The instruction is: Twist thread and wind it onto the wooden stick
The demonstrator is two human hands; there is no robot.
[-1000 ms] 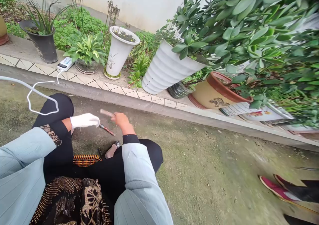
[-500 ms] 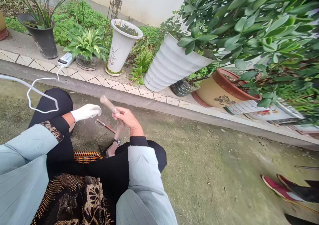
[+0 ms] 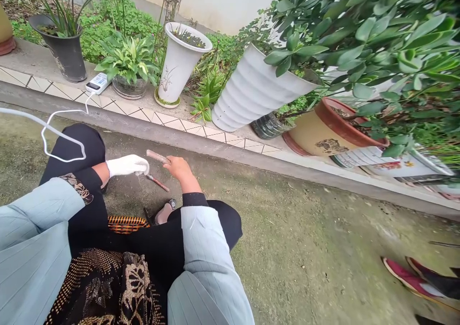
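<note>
My left hand wears a white glove and hovers above the ground in front of my knees. Its fingers are curled closed, and whatever they may pinch is too small to make out. Bare, my right hand grips a short pinkish-brown rod, which looks wrapped in something shiny and points left toward the glove. Below and between both hands, a thin reddish-brown stick lies on the ground. The glove partly covers its upper end, where fine wire or thread showed.
Potted plants line a tiled ledge ahead, among them a white pot and a ribbed white planter. A power bank with a white cable sits there. Another person's red shoe stands at right. I sit on a woven seat.
My right hand has turned over, back upward, and the rod now lies flatter. My gloved hand has shifted slightly right, over the upper end of the stick on the ground.
</note>
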